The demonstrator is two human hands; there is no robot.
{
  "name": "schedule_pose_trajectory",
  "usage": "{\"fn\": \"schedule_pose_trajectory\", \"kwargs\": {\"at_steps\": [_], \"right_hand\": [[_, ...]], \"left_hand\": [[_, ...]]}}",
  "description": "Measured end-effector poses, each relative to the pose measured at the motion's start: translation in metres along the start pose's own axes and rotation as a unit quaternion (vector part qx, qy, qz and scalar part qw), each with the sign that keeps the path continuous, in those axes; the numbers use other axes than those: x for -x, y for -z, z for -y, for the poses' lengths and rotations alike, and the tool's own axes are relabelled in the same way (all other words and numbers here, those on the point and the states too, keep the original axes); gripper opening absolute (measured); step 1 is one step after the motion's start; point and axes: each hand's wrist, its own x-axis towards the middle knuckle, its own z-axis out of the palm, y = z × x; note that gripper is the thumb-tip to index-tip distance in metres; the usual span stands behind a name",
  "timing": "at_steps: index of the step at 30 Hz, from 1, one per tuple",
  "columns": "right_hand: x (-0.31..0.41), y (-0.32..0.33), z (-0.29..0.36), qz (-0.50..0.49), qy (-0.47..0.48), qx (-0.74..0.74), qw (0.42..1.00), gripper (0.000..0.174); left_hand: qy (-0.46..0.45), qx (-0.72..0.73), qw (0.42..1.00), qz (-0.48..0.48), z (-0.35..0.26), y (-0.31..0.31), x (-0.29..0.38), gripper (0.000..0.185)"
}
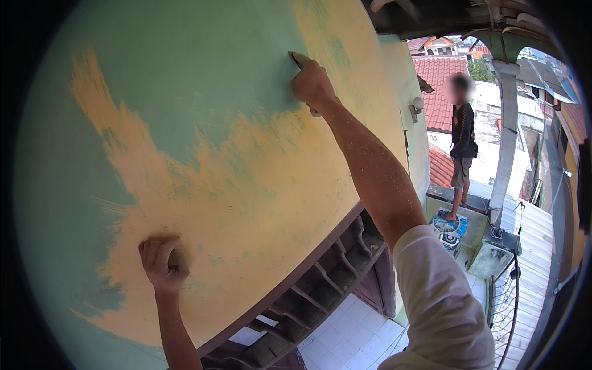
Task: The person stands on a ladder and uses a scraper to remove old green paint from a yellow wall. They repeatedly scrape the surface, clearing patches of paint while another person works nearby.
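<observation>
A wall fills the left and middle of the head view, with green paint (222, 55) partly covered by streaky yellow-orange paint (259, 194). Up at its right part, my right hand (313, 84) is closed around a small tool, likely a scraper or brush; its dark tip (294, 59) points up and left against the green area, and its handle end shows below the fist. Lower left, my left hand (165, 264) rests against the yellow-orange paint with curled fingers. Whether anything is inside those fingers cannot be told. Pale specks dot my right forearm.
Below the wall runs a dark wooden ledge with slatted vents (319, 282), above a tiled floor (356, 328). At right, another person (462, 134) stands barefoot on a blue and white object by a white column (505, 134). A wall lamp (416, 107) and corrugated roofing (532, 249) are beyond.
</observation>
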Motion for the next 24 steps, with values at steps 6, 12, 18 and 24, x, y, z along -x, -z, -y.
{"fn": "schedule_pose_trajectory", "kwargs": {"at_steps": [6,12,18,24], "right_hand": [[-0.030,-0.066,-0.106,-0.224,0.364,-0.002,0.904,0.078],[0.002,-0.021,-0.022,0.002,0.030,-0.063,0.998,0.072],[0.056,-0.030,-0.079,0.046,0.130,0.049,0.989,0.056],[0.027,-0.005,-0.060,0.029,0.037,0.012,0.999,0.049]], "left_hand": [[-0.013,-0.003,1.000,0.008,-0.004,-0.005,-0.009,0.027],[0.011,0.002,1.000,0.016,-0.001,-0.001,0.000,0.025],[0.002,-0.014,1.000,-0.009,-0.003,-0.008,0.002,0.024],[0.011,-0.041,0.999,-0.003,-0.002,-0.012,0.005,0.024]]}}
